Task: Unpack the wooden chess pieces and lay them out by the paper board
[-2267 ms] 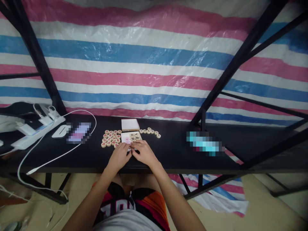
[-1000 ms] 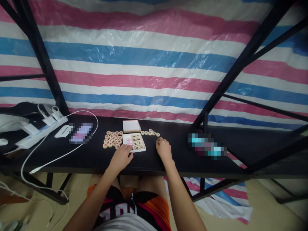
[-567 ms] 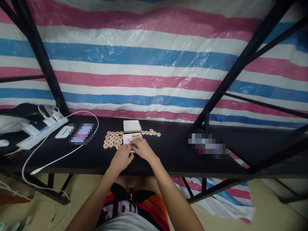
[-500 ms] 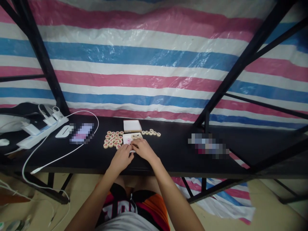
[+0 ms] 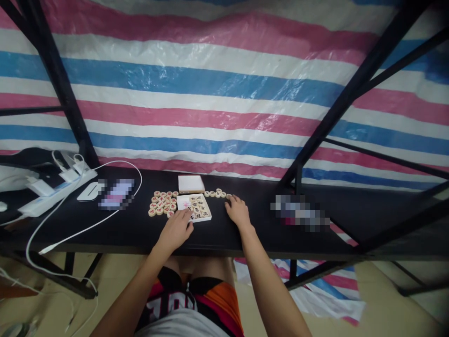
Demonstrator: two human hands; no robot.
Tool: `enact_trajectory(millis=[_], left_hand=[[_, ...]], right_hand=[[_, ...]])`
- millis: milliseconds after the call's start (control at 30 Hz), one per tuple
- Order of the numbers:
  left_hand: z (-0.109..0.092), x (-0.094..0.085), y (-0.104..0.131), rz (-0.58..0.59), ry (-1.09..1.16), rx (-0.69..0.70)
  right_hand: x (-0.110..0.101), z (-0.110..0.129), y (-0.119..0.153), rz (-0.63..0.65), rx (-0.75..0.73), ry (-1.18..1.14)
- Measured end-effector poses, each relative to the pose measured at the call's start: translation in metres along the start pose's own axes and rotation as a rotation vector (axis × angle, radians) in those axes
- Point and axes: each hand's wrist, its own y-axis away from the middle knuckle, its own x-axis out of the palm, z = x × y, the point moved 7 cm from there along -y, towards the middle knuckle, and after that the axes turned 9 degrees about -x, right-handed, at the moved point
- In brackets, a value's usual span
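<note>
A shallow white box (image 5: 184, 202) sits on the black table, its right part filled with Chinese chess pieces (image 5: 200, 207) bearing dark characters. My left hand (image 5: 176, 228) rests over the box's near left corner, fingers stretched over the edge and thumb apart; a piece may be hidden under the fingertips. To the right, my right hand (image 5: 239, 213) has its fingertips at the last Chinese chess piece (image 5: 228, 196) of a short row (image 5: 212, 194). Its fingers are slightly bent and spread, not visibly closed round the piece. Left of the box lie several red-marked pieces (image 5: 161, 199).
Behind the white box stands a second open box (image 5: 191, 184), like a lid. At left are a blurred phone (image 5: 117, 194), a white cable (image 5: 84, 232) and a power strip (image 5: 58, 194). Another blurred item (image 5: 300, 213) lies at right. Black frame bars (image 5: 315, 133) flank the table.
My right hand has moved off the box to the right, reaching the row of loose pieces. Dark-marked pieces in the box are now uncovered. My left hand has stayed at the box.
</note>
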Motion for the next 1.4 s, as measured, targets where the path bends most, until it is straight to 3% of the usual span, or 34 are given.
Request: enact_trajectory(millis=[200, 367, 467, 567, 667, 767, 1400], left_hand=[[-0.004, -0.004, -0.002, 0.055, 0.031, 0.018], [-0.004, -0.003, -0.002, 0.048, 0.048, 0.031], [0.000, -0.003, -0.001, -0.011, 0.051, 0.007], [0.003, -0.005, 0.000, -0.073, 0.091, -0.025], [0.004, -0.003, 0.000, -0.063, 0.131, -0.035], [0.004, -0.002, -0.001, -0.049, 0.126, -0.043], [0.002, -0.002, -0.002, -0.029, 0.070, -0.019]], right_hand=[[-0.004, 0.007, 0.004, -0.038, 0.123, 0.032], [-0.012, 0.008, 0.009, -0.112, 0.090, -0.034], [-0.022, 0.036, 0.010, -0.217, -0.141, -0.181], [-0.026, 0.087, 0.011, -0.187, -0.499, -0.372], [-0.023, 0.123, 0.009, -0.100, -0.619, -0.461], [-0.015, 0.144, 0.005, 0.005, -0.700, -0.439], [-0.014, 0.145, 0.014, 0.000, -0.825, -0.350]])
